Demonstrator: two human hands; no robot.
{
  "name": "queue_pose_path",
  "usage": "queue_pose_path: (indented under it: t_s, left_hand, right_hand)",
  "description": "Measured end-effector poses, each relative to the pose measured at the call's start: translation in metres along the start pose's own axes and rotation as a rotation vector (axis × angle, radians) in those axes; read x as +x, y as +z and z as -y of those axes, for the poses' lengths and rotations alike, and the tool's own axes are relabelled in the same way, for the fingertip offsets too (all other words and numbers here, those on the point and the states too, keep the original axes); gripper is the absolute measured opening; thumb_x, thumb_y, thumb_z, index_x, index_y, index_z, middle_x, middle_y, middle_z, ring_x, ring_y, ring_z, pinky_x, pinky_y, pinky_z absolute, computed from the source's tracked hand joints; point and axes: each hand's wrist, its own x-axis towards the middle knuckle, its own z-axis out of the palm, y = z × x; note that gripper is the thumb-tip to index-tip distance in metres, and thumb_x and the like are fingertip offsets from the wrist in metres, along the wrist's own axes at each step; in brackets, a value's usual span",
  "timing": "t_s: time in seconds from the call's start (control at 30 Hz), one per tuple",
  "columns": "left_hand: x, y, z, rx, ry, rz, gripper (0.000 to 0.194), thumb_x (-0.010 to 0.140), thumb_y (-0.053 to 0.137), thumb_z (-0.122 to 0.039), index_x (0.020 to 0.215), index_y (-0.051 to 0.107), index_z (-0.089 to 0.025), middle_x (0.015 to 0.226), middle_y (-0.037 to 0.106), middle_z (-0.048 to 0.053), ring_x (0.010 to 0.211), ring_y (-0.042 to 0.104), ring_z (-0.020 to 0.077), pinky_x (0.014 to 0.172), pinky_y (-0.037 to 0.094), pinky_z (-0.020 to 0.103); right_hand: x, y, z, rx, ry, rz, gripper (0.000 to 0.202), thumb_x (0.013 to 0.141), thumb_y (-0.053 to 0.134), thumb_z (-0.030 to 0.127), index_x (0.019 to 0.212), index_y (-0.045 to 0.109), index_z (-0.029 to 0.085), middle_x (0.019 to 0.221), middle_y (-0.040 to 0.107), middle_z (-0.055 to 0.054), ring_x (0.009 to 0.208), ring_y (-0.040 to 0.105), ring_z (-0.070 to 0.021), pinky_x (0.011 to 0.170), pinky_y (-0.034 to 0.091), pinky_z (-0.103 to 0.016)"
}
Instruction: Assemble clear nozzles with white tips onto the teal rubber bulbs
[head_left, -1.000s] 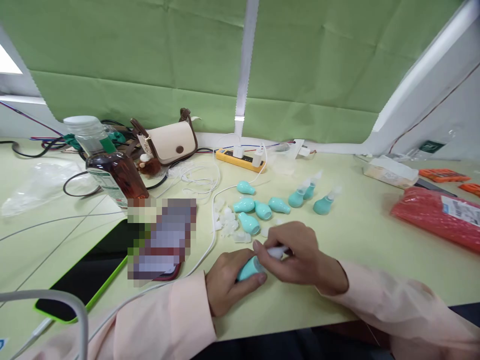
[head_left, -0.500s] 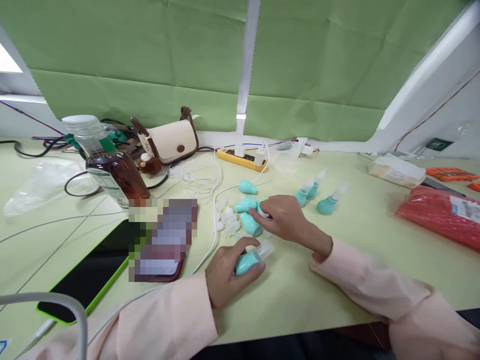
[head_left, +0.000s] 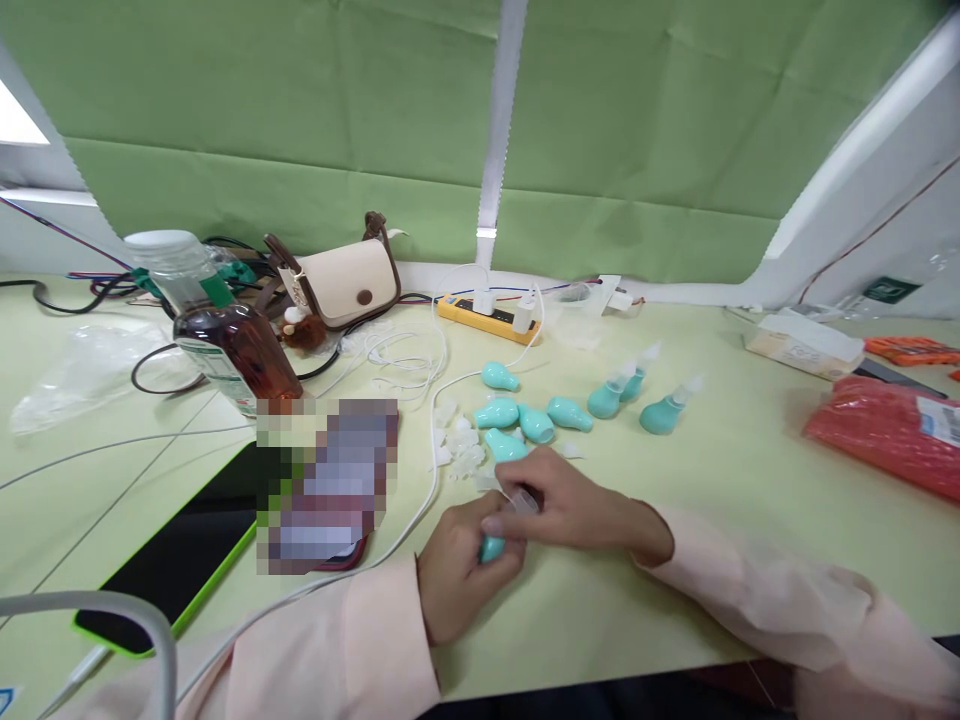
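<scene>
My left hand (head_left: 469,570) is wrapped round a teal squeeze bulb (head_left: 491,548), mostly hidden by the fingers. My right hand (head_left: 562,500) meets it from the right, its fingers closed about the clear plastic tip (head_left: 523,500) at the bulb's upper end. Whether a second small part is in those fingers is hidden. Just beyond the hands lie several loose teal bulbs (head_left: 536,424) without tips, beside a little heap of clear plastic pieces (head_left: 463,450). Farther right, three teal bulbs with clear tips (head_left: 663,412) stand upright or slightly tilted.
A phone with a blurred screen (head_left: 337,490) and a green-edged phone (head_left: 187,540) lie to the left, near a bottle of dark liquid (head_left: 236,350). White cables cross the table from a yellow power strip (head_left: 487,320). A red package (head_left: 885,430) is at the right.
My right hand has come back from the loose bulbs to the tip of the bulb in my left hand. The loose bulbs it covered now show. My left hand keeps its hold.
</scene>
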Motion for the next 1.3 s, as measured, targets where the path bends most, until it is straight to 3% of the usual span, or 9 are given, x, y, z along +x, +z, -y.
queue_pose_path:
  t_s: [0.2, 0.43, 0.67, 0.83, 0.97, 1.03, 1.1, 1.17, 1.3]
  left_hand:
    - [-0.002, 0.004, -0.004, -0.007, -0.051, -0.014, 0.010, 0.068, 0.052, -0.019, 0.069, 0.059, -0.013, 0.059, 0.059, 0.001, 0.053, 0.053, 0.0139, 0.049, 0.040, 0.021]
    - [-0.004, 0.001, -0.006, 0.041, 0.201, -0.059, 0.010, 0.067, 0.050, -0.016, 0.057, 0.050, -0.014, 0.047, 0.048, -0.002, 0.042, 0.044, 0.0095, 0.043, 0.035, 0.020]
    - [-0.008, 0.001, -0.004, 0.080, 0.250, -0.063, 0.014, 0.069, 0.052, -0.018, 0.057, 0.045, -0.017, 0.046, 0.044, -0.003, 0.042, 0.041, 0.0091, 0.042, 0.033, 0.020]
    - [-0.013, 0.002, -0.003, 0.084, 0.511, -0.072, 0.015, 0.074, 0.046, -0.013, 0.061, 0.041, -0.019, 0.053, 0.048, -0.001, 0.048, 0.042, 0.0104, 0.046, 0.034, 0.022]
    - [-0.005, -0.002, 0.001, 0.178, 0.485, -0.089, 0.005, 0.078, 0.044, -0.022, 0.077, 0.043, -0.018, 0.075, 0.053, 0.005, 0.070, 0.047, 0.0167, 0.061, 0.041, 0.029]
    - [0.002, -0.004, 0.006, 0.361, 0.439, -0.123, 0.016, 0.079, 0.045, -0.032, 0.081, 0.043, -0.017, 0.091, 0.050, 0.010, 0.082, 0.044, 0.0230, 0.067, 0.041, 0.039]
    - [0.007, -0.006, 0.012, 0.512, 0.405, -0.157, 0.023, 0.080, 0.043, -0.039, 0.085, 0.042, -0.016, 0.090, 0.045, 0.011, 0.080, 0.042, 0.0245, 0.063, 0.041, 0.042]
    - [0.010, -0.007, 0.017, 0.543, 0.396, -0.156, 0.024, 0.081, 0.042, -0.038, 0.090, 0.039, -0.016, 0.086, 0.041, 0.009, 0.075, 0.042, 0.0224, 0.060, 0.042, 0.039]
    - [0.015, -0.006, 0.023, 0.348, 0.392, -0.162, 0.016, 0.083, 0.041, -0.020, 0.097, 0.032, -0.017, 0.086, 0.035, 0.006, 0.076, 0.043, 0.0184, 0.061, 0.044, 0.032]
  right_hand:
    - [-0.004, 0.016, 0.005, -0.097, -0.067, -0.035, 0.035, 0.078, 0.034, 0.021, 0.045, 0.026, 0.016, 0.043, 0.021, 0.006, 0.042, 0.019, -0.0056, 0.044, 0.019, -0.023]
    - [-0.004, 0.008, 0.015, 0.277, 0.008, 0.085, 0.034, 0.077, 0.034, 0.018, 0.046, 0.021, 0.016, 0.043, 0.019, 0.006, 0.040, 0.019, -0.0042, 0.040, 0.022, -0.019]
    - [-0.002, 0.005, 0.016, 0.598, 0.153, 0.145, 0.039, 0.073, 0.047, 0.022, 0.043, 0.024, 0.017, 0.044, 0.018, 0.006, 0.042, 0.017, -0.0050, 0.038, 0.016, -0.022]
    - [0.003, -0.001, 0.001, 1.013, 0.349, -0.007, 0.045, 0.075, 0.043, 0.040, 0.041, 0.022, 0.020, 0.039, 0.013, 0.009, 0.035, 0.011, -0.0039, 0.035, 0.012, -0.021]
    - [0.003, -0.003, -0.008, 1.098, 0.383, -0.127, 0.045, 0.074, 0.049, 0.042, 0.043, 0.029, 0.017, 0.040, 0.018, 0.009, 0.037, 0.014, -0.0030, 0.038, 0.010, -0.020]
    - [0.003, -0.001, -0.009, 1.124, 0.369, -0.050, 0.042, 0.077, 0.046, 0.044, 0.048, 0.034, 0.017, 0.039, 0.019, 0.009, 0.036, 0.014, -0.0032, 0.038, 0.010, -0.020]
    - [0.002, 0.002, -0.010, 1.166, 0.360, 0.049, 0.039, 0.079, 0.042, 0.047, 0.054, 0.039, 0.016, 0.037, 0.020, 0.010, 0.034, 0.015, -0.0032, 0.036, 0.010, -0.019]
    - [0.002, 0.002, -0.009, 1.199, 0.349, 0.102, 0.036, 0.079, 0.041, 0.048, 0.060, 0.040, 0.017, 0.036, 0.028, 0.010, 0.033, 0.021, -0.0031, 0.035, 0.015, -0.018]
    - [0.000, -0.004, -0.004, 1.170, 0.351, 0.121, 0.025, 0.072, 0.058, 0.036, 0.073, 0.041, 0.018, 0.048, 0.050, 0.006, 0.036, 0.041, -0.0046, 0.033, 0.030, -0.015]
